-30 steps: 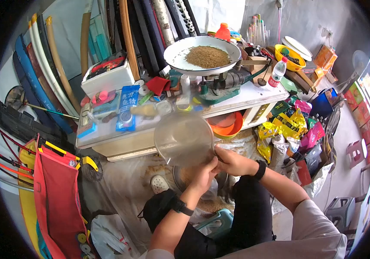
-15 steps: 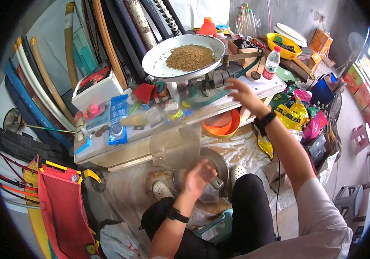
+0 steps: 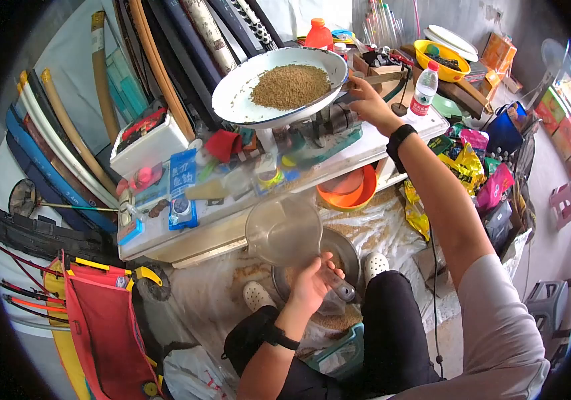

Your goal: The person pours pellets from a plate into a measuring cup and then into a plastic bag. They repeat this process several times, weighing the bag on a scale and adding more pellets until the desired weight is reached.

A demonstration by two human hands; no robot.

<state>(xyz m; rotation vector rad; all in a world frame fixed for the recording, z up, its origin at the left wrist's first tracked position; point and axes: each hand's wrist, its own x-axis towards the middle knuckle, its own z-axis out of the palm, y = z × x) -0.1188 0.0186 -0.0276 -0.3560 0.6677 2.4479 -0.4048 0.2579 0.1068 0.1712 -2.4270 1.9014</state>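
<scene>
Your left hand (image 3: 313,285) is wrapped around the handle of the translucent scoop (image 3: 284,228), which you hold in the air in front of the table's (image 3: 409,147) front edge, above the metal bowl (image 3: 349,251) on the floor between your feet. Its walls look hazy, so I cannot tell whether anything lies inside; treat it as loaded, hold the mouth level and leave a little room between it and that front edge. Your right hand (image 3: 371,107) is up by the right rim of the white enamel dish (image 3: 231,101), its fingers apart rather than closed on anything; whether a fingertip meets the rim or the beam (image 3: 387,86) behind it, I cannot tell. The dish sits on the green scale (image 3: 331,149) toward the table's right end, and a heap of brown grain (image 3: 291,87) lies across its middle. Use a light touch there: pressing down on one side could tilt the dish and slide the grain toward the lip, and a palm resting on the beam would likely spoil its balance. Your right forearm passes close to the table's front right corner, where the bottle (image 3: 424,92) stands upright beside the hanging counterweight (image 3: 399,109), so lift your elbow slightly and let your wrist, not your shoulder, make any small adjustment.
</scene>
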